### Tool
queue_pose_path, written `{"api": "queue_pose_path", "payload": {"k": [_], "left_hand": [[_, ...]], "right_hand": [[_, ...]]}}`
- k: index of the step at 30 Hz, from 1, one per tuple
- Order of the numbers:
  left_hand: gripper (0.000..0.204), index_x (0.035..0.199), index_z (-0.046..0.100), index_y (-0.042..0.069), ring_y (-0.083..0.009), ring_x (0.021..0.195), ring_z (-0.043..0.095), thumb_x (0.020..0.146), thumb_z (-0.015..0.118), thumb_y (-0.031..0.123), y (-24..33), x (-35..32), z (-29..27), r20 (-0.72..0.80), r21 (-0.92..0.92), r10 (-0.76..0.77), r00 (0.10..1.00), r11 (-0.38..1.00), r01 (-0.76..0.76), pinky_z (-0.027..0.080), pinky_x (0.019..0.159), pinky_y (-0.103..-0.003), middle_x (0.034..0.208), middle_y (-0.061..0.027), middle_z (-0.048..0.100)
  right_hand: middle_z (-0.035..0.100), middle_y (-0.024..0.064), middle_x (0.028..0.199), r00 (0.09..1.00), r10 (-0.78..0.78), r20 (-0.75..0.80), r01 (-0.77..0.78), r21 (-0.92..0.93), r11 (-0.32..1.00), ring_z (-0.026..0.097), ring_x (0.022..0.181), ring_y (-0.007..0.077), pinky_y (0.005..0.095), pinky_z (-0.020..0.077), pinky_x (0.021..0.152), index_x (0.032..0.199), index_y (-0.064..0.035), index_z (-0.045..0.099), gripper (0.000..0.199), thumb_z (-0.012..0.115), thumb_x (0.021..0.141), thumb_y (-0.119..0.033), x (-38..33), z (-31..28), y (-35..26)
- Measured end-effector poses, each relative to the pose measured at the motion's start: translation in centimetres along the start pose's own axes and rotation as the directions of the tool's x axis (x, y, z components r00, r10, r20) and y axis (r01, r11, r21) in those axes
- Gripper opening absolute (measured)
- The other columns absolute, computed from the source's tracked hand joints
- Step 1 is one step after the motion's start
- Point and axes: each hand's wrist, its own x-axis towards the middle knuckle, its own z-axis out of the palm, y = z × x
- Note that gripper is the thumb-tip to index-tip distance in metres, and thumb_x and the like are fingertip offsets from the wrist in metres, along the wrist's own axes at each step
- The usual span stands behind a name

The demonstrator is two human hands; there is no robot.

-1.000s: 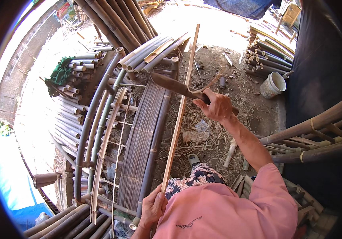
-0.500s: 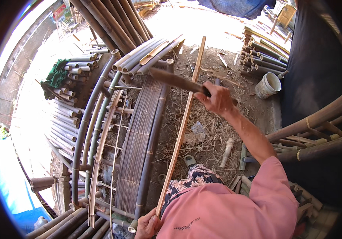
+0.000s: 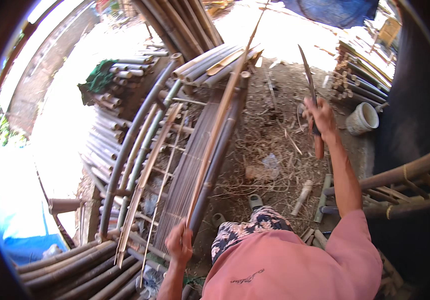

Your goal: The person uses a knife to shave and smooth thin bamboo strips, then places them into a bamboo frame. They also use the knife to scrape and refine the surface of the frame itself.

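Note:
My left hand [image 3: 179,243] grips the near end of a long thin bamboo strip [image 3: 218,120] that runs away from me over a curved bamboo frame [image 3: 185,165]. My right hand [image 3: 320,117] is raised to the right of the strip and holds a long knife [image 3: 309,85] by its wooden handle, blade pointing up and away. The blade is clear of the strip. My patterned trouser knee [image 3: 247,230] and pink sleeve show at the bottom.
Bamboo poles [image 3: 125,85] lie stacked at left and back. A white bucket [image 3: 362,118] stands at right by more stacked poles [image 3: 360,70]. Shavings and short offcuts [image 3: 302,196] litter the dirt ground. Thick bamboo rails [image 3: 400,175] cross at right.
My right hand has lifted the knife off the strip and swung it to the right, blade now upright. The strip has shifted left over the frame, and my left hand has moved up it.

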Motion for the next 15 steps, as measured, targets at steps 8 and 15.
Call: {"api": "queue_pose_path", "payload": {"k": [8,15], "left_hand": [[0.022,0.112,0.062,-0.003,-0.0205,0.085,0.07,0.096,0.056,0.011,1.2,15.2,8.2,-0.029,-0.333,-0.279,0.96,0.908,0.254,0.056,0.068,-0.03,0.097,-0.0144,0.065],[0.034,0.121,0.058,-0.003,-0.0192,0.107,0.06,0.1,0.052,0.022,6.0,11.4,13.2,0.234,-0.461,-0.321,0.918,0.795,0.396,0.048,0.091,-0.03,0.111,-0.0153,0.063]], "right_hand": [[0.068,0.0115,0.078,0.709,0.285,0.645,-0.62,0.376,0.689,0.055,0.043,0.0101,0.0236,0.0436,0.038,0.096,-0.0017,0.06,0.027,0.069,0.091,-0.026,-17.2,17.4,2.3],[0.057,0.0039,0.068,0.827,0.465,0.316,-0.502,0.786,0.36,0.051,0.047,0.012,0.0298,0.0471,0.045,0.093,-0.0059,0.058,0.024,0.067,0.093,-0.029,-16.0,19.6,2.5]]}}
